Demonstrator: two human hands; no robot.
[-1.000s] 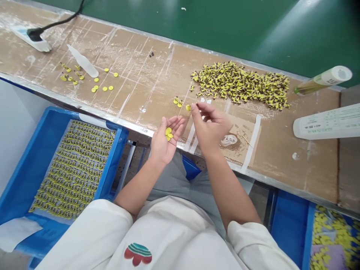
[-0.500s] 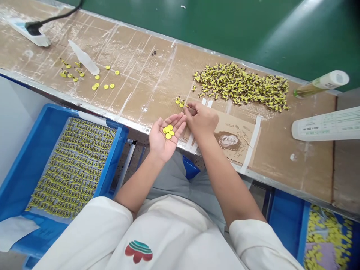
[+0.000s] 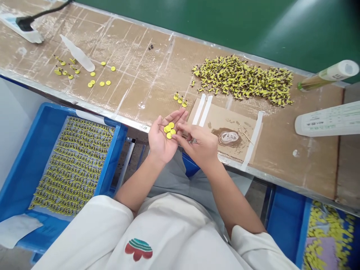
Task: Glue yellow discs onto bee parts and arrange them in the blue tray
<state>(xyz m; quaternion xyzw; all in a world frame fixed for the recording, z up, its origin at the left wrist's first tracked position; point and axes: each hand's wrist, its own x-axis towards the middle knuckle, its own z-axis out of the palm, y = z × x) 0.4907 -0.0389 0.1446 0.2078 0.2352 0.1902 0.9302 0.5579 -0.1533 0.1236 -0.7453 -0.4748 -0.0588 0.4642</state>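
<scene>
Palm up, my left hand [image 3: 162,144] cups several small round yellow discs [image 3: 169,128], some overlapping. My right hand [image 3: 203,144] reaches over it from the right, thumb and forefinger pinched at the edge of one yellow disc [image 3: 173,131]. Just beyond my left fingertips, a short row of yellow discs with small dark-and-yellow figures [image 3: 180,100] fixed on them stands on the cardboard-covered bench [image 3: 126,75]. Farther back lies a big heap of small yellow-and-dark figures [image 3: 242,80].
A taped cardboard piece [image 3: 219,120] carries a wet clear puddle [image 3: 229,137] and a thin stick. Two bottles [image 3: 329,122] lie at right. At left are loose discs [image 3: 102,83] and a white applicator [image 3: 77,52]. Blue bins [image 3: 119,150] flank me, the left holding rows of finished-looking pieces.
My right hand has left the short row of figures on discs and come back to the discs in my left palm. The row now holds three pieces in plain view.
</scene>
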